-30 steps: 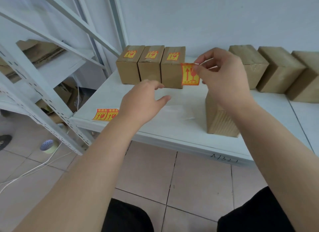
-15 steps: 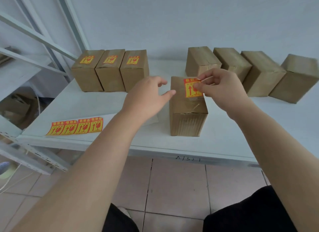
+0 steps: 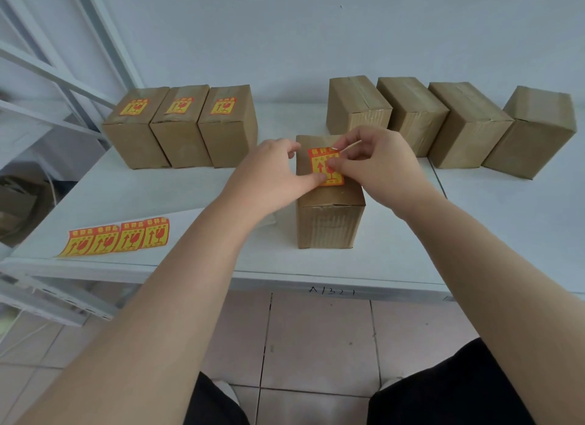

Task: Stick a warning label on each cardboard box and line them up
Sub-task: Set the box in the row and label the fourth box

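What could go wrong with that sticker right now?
The label may go on crooked or creased: the right hand pinches its upper corner while the thumb of the left hand presses its lower edge. It might also end up placed differently from those on the three labelled boxes. Pressing could shift the box, which stands apart from both rows.
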